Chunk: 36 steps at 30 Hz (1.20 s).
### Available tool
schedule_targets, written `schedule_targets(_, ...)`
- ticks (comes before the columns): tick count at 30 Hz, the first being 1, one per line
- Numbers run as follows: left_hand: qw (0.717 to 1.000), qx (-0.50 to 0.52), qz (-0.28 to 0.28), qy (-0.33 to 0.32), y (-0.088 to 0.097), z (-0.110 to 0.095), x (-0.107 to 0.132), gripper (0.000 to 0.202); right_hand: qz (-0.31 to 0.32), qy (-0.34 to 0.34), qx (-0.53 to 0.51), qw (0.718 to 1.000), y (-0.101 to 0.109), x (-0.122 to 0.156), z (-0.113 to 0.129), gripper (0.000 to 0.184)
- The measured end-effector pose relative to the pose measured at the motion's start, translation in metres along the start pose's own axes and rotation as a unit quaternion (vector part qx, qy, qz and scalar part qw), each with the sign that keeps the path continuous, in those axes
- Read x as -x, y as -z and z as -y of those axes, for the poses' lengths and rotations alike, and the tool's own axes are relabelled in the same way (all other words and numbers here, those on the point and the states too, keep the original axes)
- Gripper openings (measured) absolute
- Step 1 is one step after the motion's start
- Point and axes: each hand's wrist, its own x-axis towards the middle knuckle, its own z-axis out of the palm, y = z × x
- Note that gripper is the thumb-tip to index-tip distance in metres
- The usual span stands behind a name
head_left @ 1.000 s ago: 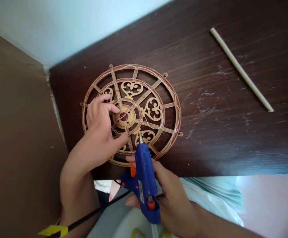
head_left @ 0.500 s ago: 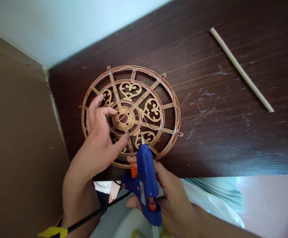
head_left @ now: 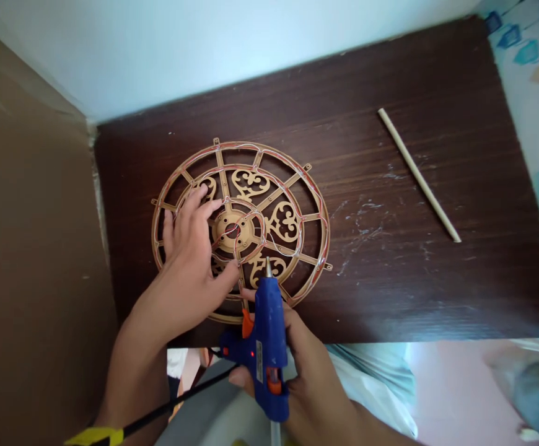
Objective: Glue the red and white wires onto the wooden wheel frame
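A round gold-coloured openwork frame [head_left: 304, 218] with scroll ornaments lies flat on the dark wooden table. Red and white wires run along its rings. Over its left part, my left hand [head_left: 190, 248] rests with fingers spread, the thumb tip at the inner ring by the hub and the other fingertips on the left side. My right hand [head_left: 309, 359] is wrapped round a blue glue gun [head_left: 270, 328] with an orange trigger and a lit red light. Its metal nozzle points at the lower scrollwork; whether it touches cannot be made out. A glue stick [head_left: 276, 432] protrudes from the back.
A thin pale stick [head_left: 419, 176] lies on the dark table [head_left: 353, 105] to the right. A brown panel [head_left: 32, 248] stands at the left and a pale wall [head_left: 251, 43] behind. The gun's black cable [head_left: 181, 399], with yellow tape, crosses below my left forearm.
The view has shifted, showing more of the table's right end. My left fingers have straightened a little over the frame. The glue gun stays in my right hand near the lower scrollwork.
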Motion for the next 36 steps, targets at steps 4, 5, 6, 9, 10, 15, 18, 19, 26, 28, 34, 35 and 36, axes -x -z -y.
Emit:
schedule_targets(4,1.000,0.015,-0.004,-0.001,-0.001,0.000,0.000,0.073,-0.006,0.043,0.033,0.999,0.003,0.002,-0.004,0.058)
schedule_targets(5,1.000,0.018,-0.005,-0.001,-0.001,0.000,0.000,0.074,-0.006,0.051,0.038,0.998,0.005,0.003,-0.004,0.058)
schedule_targets(6,1.000,0.020,-0.006,-0.002,-0.001,0.000,0.000,0.074,-0.006,0.056,0.044,0.997,0.006,0.005,-0.004,0.056)
schedule_targets(9,1.000,0.021,-0.013,-0.004,-0.001,0.000,0.000,0.074,-0.014,0.048,0.048,0.998,0.006,0.013,-0.009,0.053)
schedule_targets(10,1.000,0.020,-0.015,-0.005,-0.001,0.001,0.000,0.073,-0.021,0.040,0.040,0.998,0.005,0.016,-0.012,0.054)
schedule_targets(15,0.999,0.019,-0.021,-0.014,-0.002,0.003,-0.002,0.069,-0.060,0.090,0.020,0.994,-0.005,0.026,-0.031,0.053)
schedule_targets(18,1.000,0.017,-0.020,-0.010,-0.003,0.005,-0.003,0.070,-0.080,0.162,0.079,0.980,-0.008,0.027,-0.033,0.062)
schedule_targets(19,1.000,0.016,-0.018,-0.007,-0.003,0.006,-0.004,0.071,-0.094,0.171,0.091,0.977,-0.009,0.028,-0.033,0.064)
schedule_targets(26,0.998,0.001,0.066,0.018,0.005,0.009,-0.013,0.085,-0.082,0.131,0.079,0.985,-0.011,0.048,-0.065,0.026)
schedule_targets(28,0.996,-0.001,0.086,0.025,0.008,0.010,-0.017,0.089,-0.033,0.073,0.029,0.996,-0.010,0.052,-0.078,0.027)
schedule_targets(34,0.989,-0.012,0.137,0.051,0.015,0.010,-0.023,0.102,0.041,0.000,-0.009,0.999,-0.014,0.043,-0.088,0.044)
schedule_targets(35,0.989,-0.018,0.138,0.057,0.016,0.010,-0.024,0.104,0.051,-0.003,-0.012,0.999,-0.015,0.041,-0.088,0.046)
schedule_targets(36,0.988,-0.024,0.139,0.062,0.017,0.009,-0.024,0.105,0.063,-0.004,-0.015,0.998,-0.016,0.038,-0.087,0.048)
